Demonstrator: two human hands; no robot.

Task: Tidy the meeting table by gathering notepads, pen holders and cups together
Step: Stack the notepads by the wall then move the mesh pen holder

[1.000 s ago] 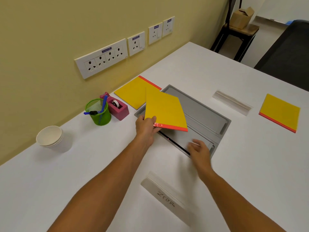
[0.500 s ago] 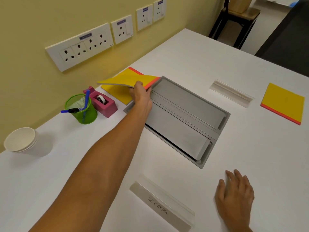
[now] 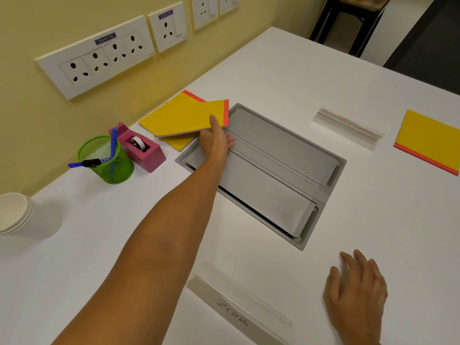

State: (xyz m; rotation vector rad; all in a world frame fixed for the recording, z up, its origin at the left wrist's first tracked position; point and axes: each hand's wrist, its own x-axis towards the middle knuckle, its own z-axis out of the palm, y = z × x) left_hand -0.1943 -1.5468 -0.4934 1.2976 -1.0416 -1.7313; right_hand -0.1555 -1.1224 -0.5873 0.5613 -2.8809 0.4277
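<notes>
Carried farther toward the wall since a second ago: the thin yellow notepad with an orange-red edge strip point(image 3: 196, 115), then lifted over the grey recessed cable hatch point(image 3: 286, 150), now lowered askew over a second yellow notepad of the same kind point(image 3: 183, 143) lying flat just beyond the hatch's far-left corner. Left hand point(image 3: 215, 143) reaching across that corner, thumb on top and fingers underneath, pinched on the upper notepad's near edge; near edge raised a little, whether the far part touches the lower pad not clear. Right hand point(image 3: 358, 297) withdrawn from the hatch, now flat on the white tabletop point(image 3: 286, 70) nearer than the hatch, fingers slightly spread, holding nothing. Left of the hatch, a pink tape dispenser point(image 3: 142, 148), then a green mesh pen holder point(image 3: 107, 160) with blue pens. Far left of the hatch, stacked white paper cups point(image 3: 15, 215). Right of the hatch, well apart, a third yellow notepad with an orange-red strip point(image 3: 430, 140). Near side of the hatch, a clear name stand with handwriting point(image 3: 239, 312).
</notes>
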